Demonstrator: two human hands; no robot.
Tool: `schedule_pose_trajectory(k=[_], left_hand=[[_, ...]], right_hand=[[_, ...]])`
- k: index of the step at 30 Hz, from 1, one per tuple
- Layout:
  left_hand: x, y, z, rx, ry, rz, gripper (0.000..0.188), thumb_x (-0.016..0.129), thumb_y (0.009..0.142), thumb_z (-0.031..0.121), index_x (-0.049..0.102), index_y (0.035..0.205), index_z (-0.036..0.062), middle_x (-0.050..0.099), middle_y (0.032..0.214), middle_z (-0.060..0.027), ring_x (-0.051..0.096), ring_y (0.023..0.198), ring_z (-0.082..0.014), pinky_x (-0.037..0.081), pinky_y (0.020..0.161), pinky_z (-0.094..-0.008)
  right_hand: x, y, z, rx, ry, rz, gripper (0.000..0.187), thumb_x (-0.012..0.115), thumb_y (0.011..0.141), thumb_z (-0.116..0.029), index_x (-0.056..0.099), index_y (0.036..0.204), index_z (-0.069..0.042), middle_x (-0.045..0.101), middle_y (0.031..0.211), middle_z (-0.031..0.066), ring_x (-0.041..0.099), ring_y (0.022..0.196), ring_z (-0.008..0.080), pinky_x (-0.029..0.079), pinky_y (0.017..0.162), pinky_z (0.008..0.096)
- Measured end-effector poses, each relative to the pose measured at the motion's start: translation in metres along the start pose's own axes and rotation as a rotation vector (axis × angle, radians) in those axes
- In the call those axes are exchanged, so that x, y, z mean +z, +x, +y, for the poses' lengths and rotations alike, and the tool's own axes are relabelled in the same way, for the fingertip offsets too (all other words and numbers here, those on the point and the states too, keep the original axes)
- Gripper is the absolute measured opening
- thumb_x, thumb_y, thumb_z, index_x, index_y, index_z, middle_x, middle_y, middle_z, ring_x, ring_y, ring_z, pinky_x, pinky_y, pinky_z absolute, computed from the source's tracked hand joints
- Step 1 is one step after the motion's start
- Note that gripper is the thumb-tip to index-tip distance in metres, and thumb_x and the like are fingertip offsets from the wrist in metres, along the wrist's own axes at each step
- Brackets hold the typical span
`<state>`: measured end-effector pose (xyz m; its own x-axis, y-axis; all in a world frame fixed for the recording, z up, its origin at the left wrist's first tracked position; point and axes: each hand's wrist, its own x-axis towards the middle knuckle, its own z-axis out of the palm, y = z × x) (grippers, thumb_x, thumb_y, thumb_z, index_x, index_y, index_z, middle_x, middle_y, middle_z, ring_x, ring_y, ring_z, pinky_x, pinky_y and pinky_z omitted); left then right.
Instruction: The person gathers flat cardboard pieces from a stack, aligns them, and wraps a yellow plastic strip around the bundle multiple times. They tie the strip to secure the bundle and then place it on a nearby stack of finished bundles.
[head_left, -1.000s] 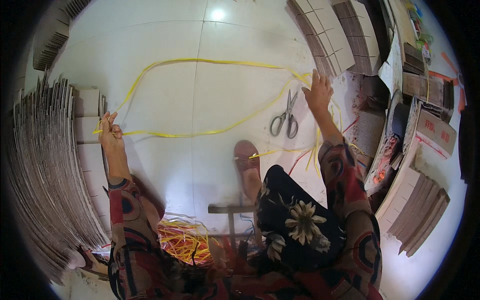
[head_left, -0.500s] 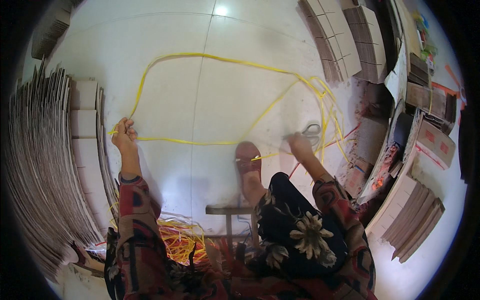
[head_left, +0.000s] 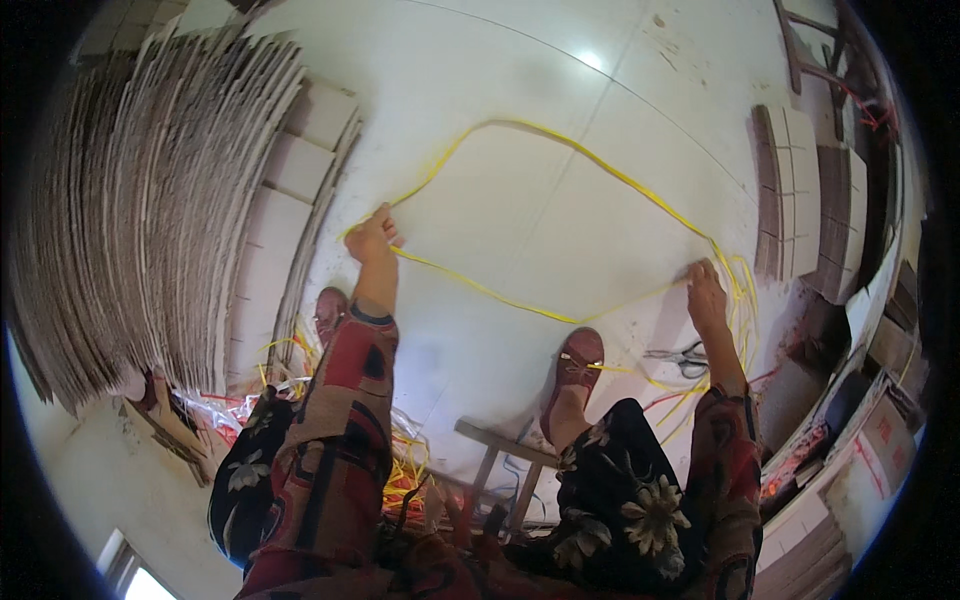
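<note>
A long yellow plastic strap (head_left: 610,172) lies in a wide loop over the pale floor. My left hand (head_left: 372,237) is closed on the strap's left part, and a short end sticks out past the fingers. On the other side, my right hand (head_left: 706,292) has its fingers bent round the strap where the loop meets a bunch of loose yellow strands (head_left: 742,283). Scissors with dark handles (head_left: 692,360) rest on the floor just below that hand. One strand runs at my red shoe (head_left: 580,352).
A tall stack of flat cardboard sheets (head_left: 150,200) fills the left. More cardboard bundles (head_left: 785,190) stand at the right. Between my legs is a small wooden stool (head_left: 500,440), with a heap of yellow and red strapping (head_left: 405,470) beside it.
My view has turned, so the floor and stacks appear shifted. My right hand has moved away from the scissors, up to the strap. My left hand still grips the strap.
</note>
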<state>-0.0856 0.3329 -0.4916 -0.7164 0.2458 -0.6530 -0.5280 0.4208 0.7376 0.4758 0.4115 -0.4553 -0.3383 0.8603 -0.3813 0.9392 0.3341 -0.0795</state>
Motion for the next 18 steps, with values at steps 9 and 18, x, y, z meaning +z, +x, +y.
schedule_pose_trajectory(k=[9, 18], left_hand=[[-0.045, -0.032, 0.139, 0.101, 1.146, -0.403, 0.038, 0.07, 0.068, 0.032, 0.061, 0.067, -0.0043, 0.065, 0.077, -0.0212, 0.064, 0.074, -0.032, 0.05, 0.069, -0.0416], [-0.206, -0.055, 0.258, 1.087, 0.926, -0.299, 0.013, 0.064, 0.073, 0.012, 0.062, 0.076, -0.0009, 0.059, 0.065, -0.014, 0.059, 0.066, -0.0306, 0.048, 0.066, -0.0387]], right_hand=[[-0.076, 0.031, -0.102, -0.074, 0.125, 0.079, 0.043, 0.059, 0.079, -0.008, 0.048, 0.121, -0.004, 0.052, 0.123, 0.0174, 0.051, 0.111, 0.0323, 0.045, 0.09, 0.0394], [-0.11, 0.069, -0.408, -0.512, 1.043, -0.695, 0.059, 0.074, 0.074, -0.025, 0.05, 0.121, 0.001, 0.06, 0.1, 0.0136, 0.059, 0.091, 0.0199, 0.049, 0.08, 0.0334]])
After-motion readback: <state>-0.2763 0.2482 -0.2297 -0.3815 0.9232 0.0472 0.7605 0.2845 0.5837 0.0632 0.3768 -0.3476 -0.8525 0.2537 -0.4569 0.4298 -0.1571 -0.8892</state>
